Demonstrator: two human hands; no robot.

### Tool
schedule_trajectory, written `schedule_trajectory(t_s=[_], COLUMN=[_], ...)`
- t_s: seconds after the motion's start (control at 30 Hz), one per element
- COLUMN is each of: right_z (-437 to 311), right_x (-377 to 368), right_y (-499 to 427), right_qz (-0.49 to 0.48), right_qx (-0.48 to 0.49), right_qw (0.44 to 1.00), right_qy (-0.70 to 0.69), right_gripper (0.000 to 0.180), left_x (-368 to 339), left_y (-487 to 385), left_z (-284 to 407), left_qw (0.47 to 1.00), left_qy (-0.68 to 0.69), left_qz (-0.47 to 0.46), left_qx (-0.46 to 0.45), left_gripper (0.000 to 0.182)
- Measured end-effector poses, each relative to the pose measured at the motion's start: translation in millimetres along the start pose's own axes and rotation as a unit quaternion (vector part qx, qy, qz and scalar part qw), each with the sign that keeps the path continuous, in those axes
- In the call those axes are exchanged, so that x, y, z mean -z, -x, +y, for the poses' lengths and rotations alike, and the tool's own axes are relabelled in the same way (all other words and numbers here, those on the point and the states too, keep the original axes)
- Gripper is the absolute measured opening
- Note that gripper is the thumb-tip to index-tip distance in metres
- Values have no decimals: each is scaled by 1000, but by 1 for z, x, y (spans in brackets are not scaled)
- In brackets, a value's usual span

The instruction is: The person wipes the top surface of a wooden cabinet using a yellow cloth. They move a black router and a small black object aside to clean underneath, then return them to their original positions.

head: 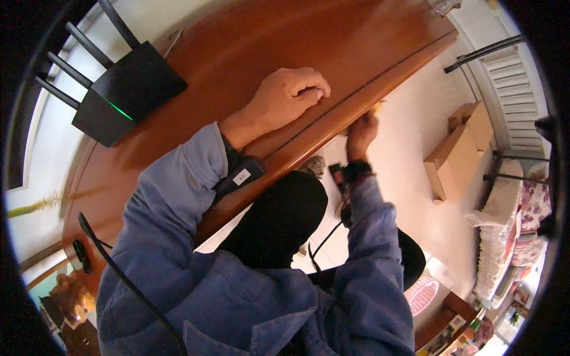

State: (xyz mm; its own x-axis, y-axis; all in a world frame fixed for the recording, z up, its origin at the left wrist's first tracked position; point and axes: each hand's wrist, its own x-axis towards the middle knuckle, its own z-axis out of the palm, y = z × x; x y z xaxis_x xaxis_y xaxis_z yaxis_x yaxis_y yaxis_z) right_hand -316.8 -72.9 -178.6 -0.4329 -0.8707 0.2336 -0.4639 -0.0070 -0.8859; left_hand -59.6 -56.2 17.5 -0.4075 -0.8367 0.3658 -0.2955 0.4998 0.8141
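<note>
My left hand (289,93) rests on the brown wooden tabletop (249,49), its fingers curled together and nothing visible in them. A black device (240,177) with a white label is strapped at that wrist. Beyond the table's front edge (320,144), my right hand (363,135) hangs lower, over the pale floor. A small yellowish thing (377,107) shows at its fingertips, too blurred to name, and I cannot tell whether the hand grips it. Another dark strapped device (338,178) sits by the right wrist.
A black router (129,93) with several antennas and a green light stands at the table's left. On the floor to the right lies an open cardboard box (458,155). A lace-covered sofa (498,236) and a pink basket (421,296) are farther right. A black cable (133,289) crosses my left sleeve.
</note>
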Motion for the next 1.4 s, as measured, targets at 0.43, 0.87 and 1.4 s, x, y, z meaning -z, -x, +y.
schedule_trajectory(t_s=[0.43,0.87,1.4], right_z=[101,-16,-165], right_x=[-2,66,13], right_y=[-133,-30,-173], right_qz=[-68,31,-219], right_qx=[-206,-113,203], right_qw=[952,958,950], right_qy=[-216,-261,95], right_gripper=[29,28,24], left_x=[0,0,2], left_y=[-6,-1,2], left_z=[-3,-2,-7], left_qw=[1000,1000,996], left_qy=[-14,6,-2], left_qz=[-11,0,72], left_qx=[4,-5,-42], left_gripper=[9,10,11])
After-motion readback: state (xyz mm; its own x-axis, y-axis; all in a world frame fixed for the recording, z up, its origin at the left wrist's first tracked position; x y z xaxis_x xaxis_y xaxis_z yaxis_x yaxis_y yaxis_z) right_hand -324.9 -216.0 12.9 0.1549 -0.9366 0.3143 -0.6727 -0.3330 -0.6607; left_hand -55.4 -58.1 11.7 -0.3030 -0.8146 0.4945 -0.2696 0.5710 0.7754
